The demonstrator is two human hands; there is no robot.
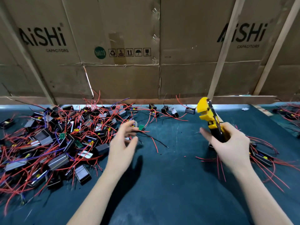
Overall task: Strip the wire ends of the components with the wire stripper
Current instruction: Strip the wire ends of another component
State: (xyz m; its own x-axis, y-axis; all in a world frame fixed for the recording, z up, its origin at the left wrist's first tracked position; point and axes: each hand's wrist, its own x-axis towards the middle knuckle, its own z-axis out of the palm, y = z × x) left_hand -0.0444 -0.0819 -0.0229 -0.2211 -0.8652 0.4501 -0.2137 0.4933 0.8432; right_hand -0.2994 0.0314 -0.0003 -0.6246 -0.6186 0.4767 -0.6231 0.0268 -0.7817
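A person's right hand [230, 143] grips a yellow-and-black wire stripper [209, 117], its head tilted up and away, fingers [206, 135] curled round the handles. The left hand [123, 146], blurred, hovers above the dark blue desk [170, 184] with fingers [128, 125] loosely spread and nothing in them, just beside a small component [140, 127] with a green board and trailing wires. A dense heap of components [53, 140], black and grey blocks tangled in red wires [90, 109] and too many to count, fills the desk's left side. A smaller cluster [263, 158] lies under and right of the right hand, and a few single units [164, 109] sit along the far edge. Between the two forearms the desk cloth lies open toward the near edge. Flattened cardboard cartons [123, 46] printed "AiSHi Capacitors" wall off the back, braced by three pale slats [225, 51].
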